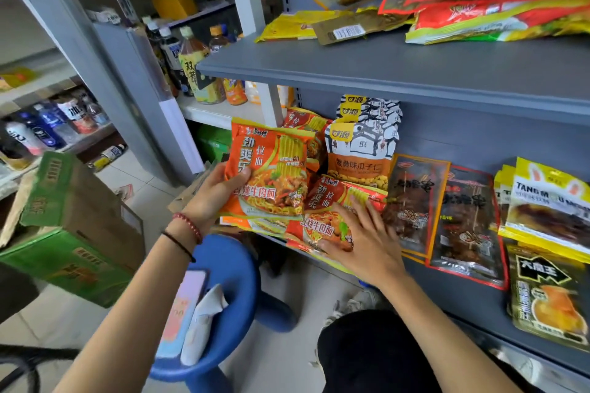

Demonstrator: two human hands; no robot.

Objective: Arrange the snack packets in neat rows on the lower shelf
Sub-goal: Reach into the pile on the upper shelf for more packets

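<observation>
At left end of lower shelf (479,306): flat stack of noodle packets (322,226), front edge poking out past shelf lip. Pressed down by right hand (364,239), palm flat, fingers straight and a bit spread, prob. to stop slippery stack sliding off and to square it up. Just above and left of that shelf end: one more noodle packet (271,169), upright, print facing out, gripped at its left edge by left hand (217,198), thumb on front, other fingers hidden behind, so can't tell how curled. Held clear of shelf, likely waiting for a slot on top of stack. Further back on shelf, same end: more noodle packs (303,124) leaning vs. back wall, then seed packets (360,150) standing one behind another. Toward shelf middle: two dark meat packets (415,201) side by side, leaning back so labels show. Toward shelf's right end: yellow packets (549,201) overlapped, w/ green-black packet (549,293) at front edge below them. Looks approx. half sorted: middle and right in rough rows, left end messy. Next, prob.: lay held packet on stack, line edges up w/ shelf lip. Risk: overhanging stack tipping off once hand lifts. Below shelf's left end, on floor: blue stool (236,265) w/ phone (188,306) on seat.
</observation>
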